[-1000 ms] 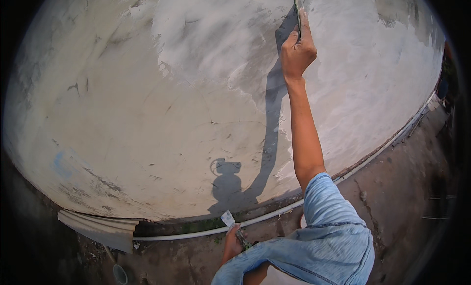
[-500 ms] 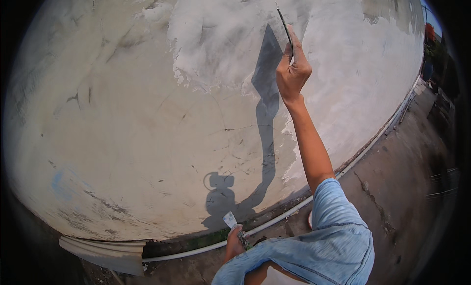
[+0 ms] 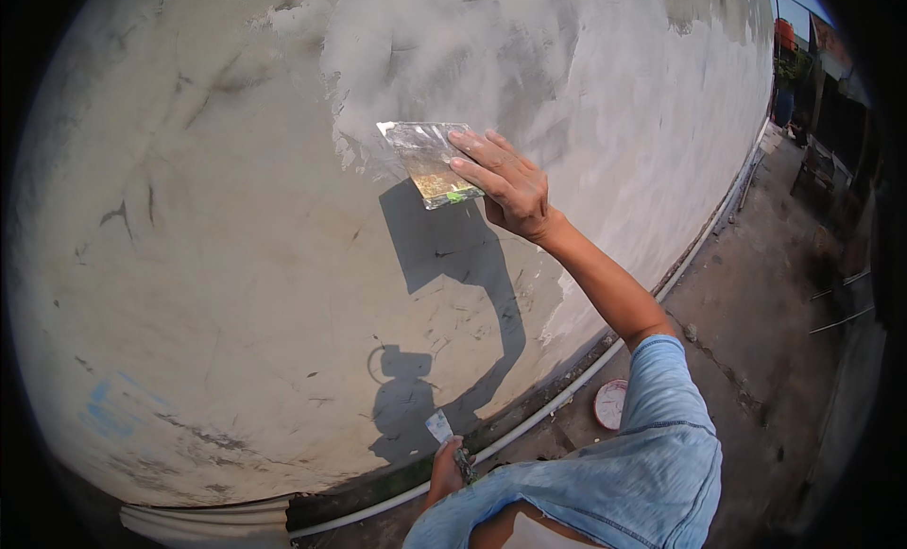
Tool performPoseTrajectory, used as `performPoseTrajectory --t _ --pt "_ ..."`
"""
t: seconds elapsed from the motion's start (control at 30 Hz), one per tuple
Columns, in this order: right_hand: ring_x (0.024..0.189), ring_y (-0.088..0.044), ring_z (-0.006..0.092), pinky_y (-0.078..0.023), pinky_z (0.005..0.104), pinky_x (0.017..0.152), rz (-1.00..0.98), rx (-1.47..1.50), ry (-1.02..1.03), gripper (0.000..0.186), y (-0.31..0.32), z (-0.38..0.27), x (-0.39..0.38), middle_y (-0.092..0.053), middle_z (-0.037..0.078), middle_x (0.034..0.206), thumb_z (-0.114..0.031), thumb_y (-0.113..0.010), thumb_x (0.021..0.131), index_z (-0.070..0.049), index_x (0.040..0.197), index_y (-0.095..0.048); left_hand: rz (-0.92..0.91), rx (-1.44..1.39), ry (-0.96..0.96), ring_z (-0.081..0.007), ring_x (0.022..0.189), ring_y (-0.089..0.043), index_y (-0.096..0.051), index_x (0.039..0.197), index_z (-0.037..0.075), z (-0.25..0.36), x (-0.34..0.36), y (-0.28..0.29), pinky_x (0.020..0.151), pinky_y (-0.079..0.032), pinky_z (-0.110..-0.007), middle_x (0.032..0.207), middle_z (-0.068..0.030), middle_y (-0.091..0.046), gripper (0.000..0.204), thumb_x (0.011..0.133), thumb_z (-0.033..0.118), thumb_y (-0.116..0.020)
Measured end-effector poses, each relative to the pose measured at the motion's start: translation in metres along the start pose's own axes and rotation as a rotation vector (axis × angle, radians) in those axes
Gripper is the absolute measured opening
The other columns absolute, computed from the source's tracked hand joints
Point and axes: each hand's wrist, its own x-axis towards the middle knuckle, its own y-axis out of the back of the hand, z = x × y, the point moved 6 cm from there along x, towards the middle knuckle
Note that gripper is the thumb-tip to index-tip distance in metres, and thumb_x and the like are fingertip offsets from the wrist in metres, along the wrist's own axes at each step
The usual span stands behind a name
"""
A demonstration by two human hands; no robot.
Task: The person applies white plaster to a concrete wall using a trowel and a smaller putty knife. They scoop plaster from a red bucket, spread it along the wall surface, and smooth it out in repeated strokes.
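Observation:
My right hand (image 3: pixel 518 192) is raised in front of the wall (image 3: pixel 246 275), its fingers closed on a flat, squarish spreader plate (image 3: pixel 420 157). The plate is smeared with pale filler, and its lower part looks yellowish with a green spot. A smooth whitish coat (image 3: pixel 633 143) covers the upper middle and right of the wall; bare grey-beige surface shows at the left and below. Low down near the wall's foot, my left hand (image 3: pixel 446 471) grips a putty knife (image 3: pixel 438 426), its whitish blade pointing up. Its handle is mostly hidden in the hand.
Along the wall's foot runs a white pipe (image 3: pixel 548 414). A round tub (image 3: pixel 610 403) with a reddish rim and whitish contents stands on the ground beside my right sleeve. Corrugated sheet (image 3: pixel 213 523) lies at the lower left. Clutter and a red tank (image 3: pixel 784 34) appear far right.
My right hand has come down and left, and the spreader plate has turned from edge-on to show its flat face. The tub has come more into view. My left hand has hardly moved.

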Motion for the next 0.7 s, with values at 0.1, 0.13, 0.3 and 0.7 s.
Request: performPoseTrajectory --t 0.1,0.13,0.3,0.7 --pt "0.093 -0.07 0.0245 -0.056 0.0343 0.079 0.298 -0.235 -0.124 0.043 0.051 0.089 0.06 -0.069 0.009 0.114 0.006 -0.054 0.086 -0.016 0.122 -0.063 0.044 -0.007 0.011 -0.0162 0.078 -0.054 -0.058 0.101 0.012 -0.008 0.006 0.007 0.07 -0.054 -0.039 0.085 -0.0017 -0.05 0.014 0.089 0.018 -0.062" --pt "0.088 -0.07 0.0237 -0.056 0.0333 0.072 0.342 -0.301 -0.127 0.045 0.065 0.119 0.077 -0.069 0.008 0.112 0.006 -0.054 0.085 -0.016 0.123 -0.062 0.043 -0.013 0.026 -0.0159 0.078 -0.054 -0.058 0.101 0.012 -0.013 0.011 0.003 0.07 -0.054 -0.039 0.085 -0.0012 -0.05 0.014 0.09 0.018 -0.062" --pt "0.042 -0.035 0.0104 -0.033 0.0309 0.038 0.14 -0.344 -0.577 0.033 0.059 0.211 0.081 -0.046 0.013 0.05 -0.014 -0.053 0.097 0.002 0.126 -0.06 -0.003 -0.075 -0.038 -0.0153 0.075 -0.056 -0.056 0.1 0.013 -0.031 0.019 -0.018 0.07 -0.054 -0.037 0.083 0.0002 -0.053 0.017 0.087 0.021 -0.064" --pt "0.122 -0.057 0.0238 -0.047 0.0383 0.105 -0.327 0.16 0.248 0.042 -0.001 -0.015 -0.051 -0.057 0.008 0.136 -0.015 -0.057 0.089 -0.028 0.129 -0.061 0.023 -0.121 -0.071 -0.0157 0.079 -0.055 -0.058 0.1 0.01 -0.051 0.008 -0.075 0.071 -0.054 -0.038 0.084 -0.0015 -0.05 0.013 0.091 0.019 -0.061"
